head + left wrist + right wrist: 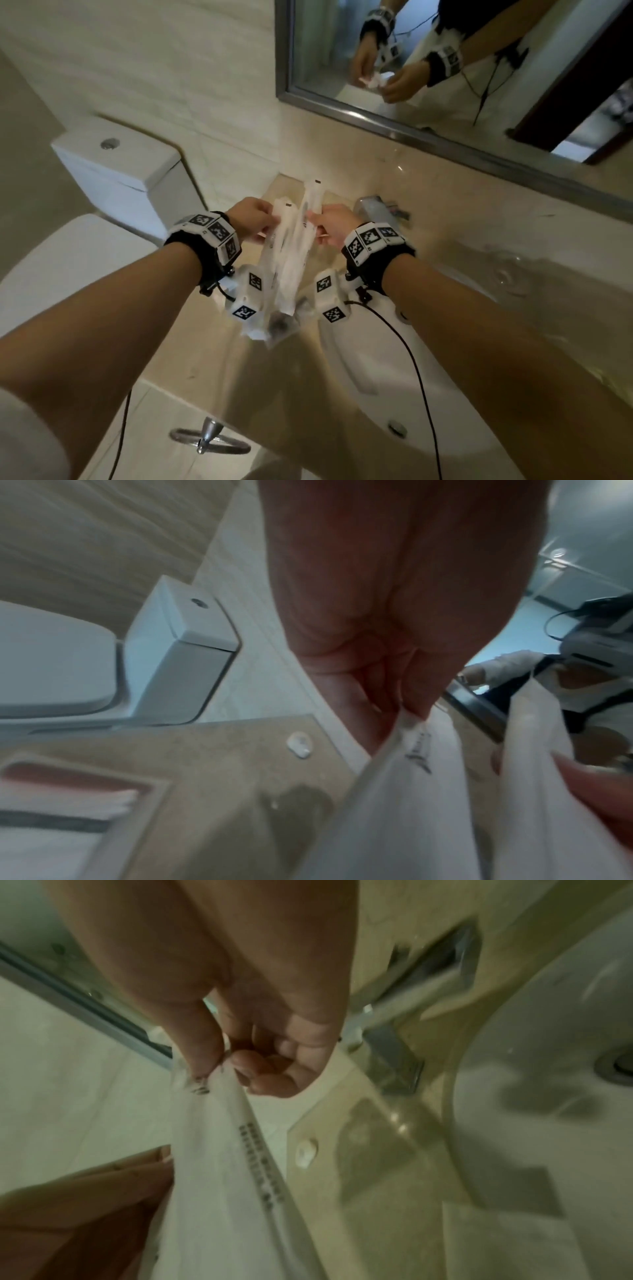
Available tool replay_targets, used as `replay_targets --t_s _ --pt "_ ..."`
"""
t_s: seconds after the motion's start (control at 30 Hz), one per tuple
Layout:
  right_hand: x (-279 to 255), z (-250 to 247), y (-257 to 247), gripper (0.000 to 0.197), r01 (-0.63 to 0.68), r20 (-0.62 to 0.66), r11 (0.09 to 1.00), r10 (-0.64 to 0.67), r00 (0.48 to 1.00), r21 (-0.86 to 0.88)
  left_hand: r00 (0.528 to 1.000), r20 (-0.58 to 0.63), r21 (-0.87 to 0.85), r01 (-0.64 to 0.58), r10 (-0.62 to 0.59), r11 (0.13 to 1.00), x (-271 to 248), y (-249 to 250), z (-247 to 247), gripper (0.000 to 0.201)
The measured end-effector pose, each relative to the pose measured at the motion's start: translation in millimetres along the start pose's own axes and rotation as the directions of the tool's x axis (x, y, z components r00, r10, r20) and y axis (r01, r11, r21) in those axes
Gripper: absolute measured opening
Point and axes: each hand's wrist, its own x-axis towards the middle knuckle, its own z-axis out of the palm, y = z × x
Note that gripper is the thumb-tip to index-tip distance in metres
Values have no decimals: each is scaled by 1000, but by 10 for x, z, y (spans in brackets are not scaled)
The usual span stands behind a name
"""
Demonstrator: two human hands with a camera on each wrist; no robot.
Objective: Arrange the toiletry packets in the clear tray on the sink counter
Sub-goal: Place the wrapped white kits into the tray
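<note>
Several long white toiletry packets [291,253] hang in a bunch above the counter's back left corner. My left hand [263,219] pinches one packet [411,791] by its top edge between thumb and fingers [404,710]. My right hand [315,219] pinches another printed packet [222,1150] at its top [219,1066]. The two hands are close together with the packets between them. Below them, the clear tray [359,1150] lies flat on the beige counter, with a small clear foot [306,1152] at its corner; it also shows in the left wrist view [205,764].
The chrome faucet [373,209] and white basin [394,377] are to the right. A toilet cistern [113,164] stands left of the counter. A mirror [445,68] hangs behind. A blurred framed box with white contents [68,791] sits at the counter's near left.
</note>
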Motion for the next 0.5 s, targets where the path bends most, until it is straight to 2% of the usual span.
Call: replay_targets --t_s 0.17,0.3,0.4,0.47,0.5 --pt "-404 -750 -99 22 85 -92 996 -82 992 24 989 86 -4 -124 123 992 -140 666 491 32" --pt "-829 -1390 23 20 142 -210 985 -119 971 97 959 171 -36 -223 226 974 -261 1081 1047 29" --pt "-1210 -1885 249 21 168 -368 977 -108 924 135 933 246 -3 -270 262 963 -349 1308 1593 19" --pt "-1470 -2212 468 24 177 -487 975 -90 869 135 916 296 13 -286 270 958 -438 1413 2007 15" --pt "-1606 -2375 594 27 183 -549 973 -76 832 143 906 326 14 -290 270 957 -489 1452 2233 19"
